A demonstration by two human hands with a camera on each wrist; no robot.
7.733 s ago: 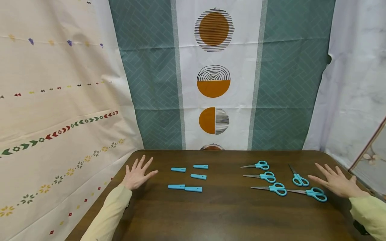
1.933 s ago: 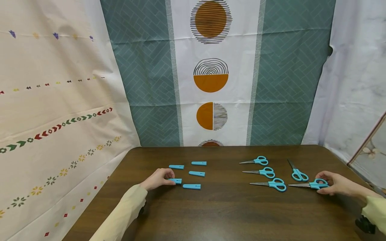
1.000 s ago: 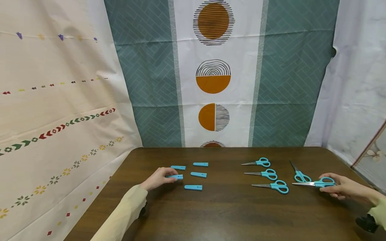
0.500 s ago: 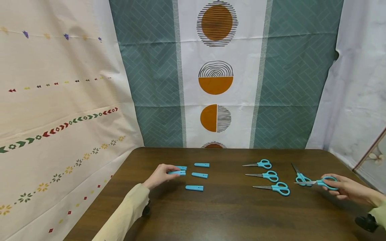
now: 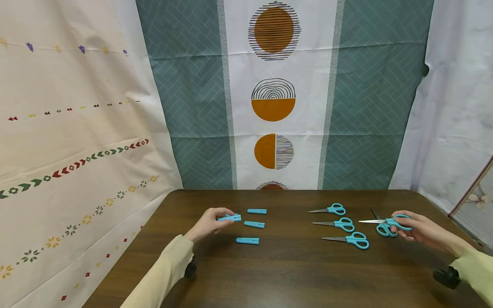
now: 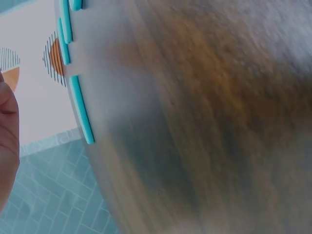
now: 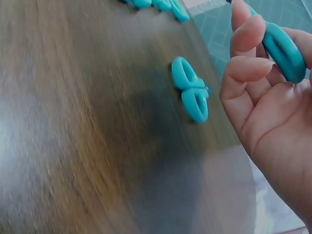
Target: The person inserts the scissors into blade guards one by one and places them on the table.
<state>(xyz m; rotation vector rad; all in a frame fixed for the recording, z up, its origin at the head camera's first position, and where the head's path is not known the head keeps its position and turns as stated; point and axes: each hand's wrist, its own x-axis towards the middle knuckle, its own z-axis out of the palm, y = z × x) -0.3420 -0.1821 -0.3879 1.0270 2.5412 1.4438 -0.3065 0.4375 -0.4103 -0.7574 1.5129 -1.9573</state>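
Note:
In the head view my left hand (image 5: 209,222) pinches a blue scissors cover (image 5: 230,218) above the table, partly hiding another cover behind it. Its open end points right. Over at the right, my right hand (image 5: 421,231) holds blue-handled scissors (image 5: 394,221) by the handle, blades pointing left, above another pair lying on the table (image 5: 385,230). The right wrist view shows curled fingers (image 7: 248,68) around the blue handle (image 7: 285,53). Only an edge of the left hand (image 6: 7,131) enters the left wrist view; what it pinches is out of that frame.
Blue covers lie left of centre: one at the back (image 5: 256,211), one in the middle (image 5: 254,224), one nearer (image 5: 247,241). Three scissors (image 5: 335,209), (image 5: 344,224), (image 5: 357,240) form a column right of centre on the brown table (image 5: 292,273). Patterned cloths (image 5: 192,107) hang around it.
From resting flat at the table's sides, both hands have taken things: the left lifted the near-left cover and moved it rightward and back, the right lifted the rightmost scissors and carried them left.

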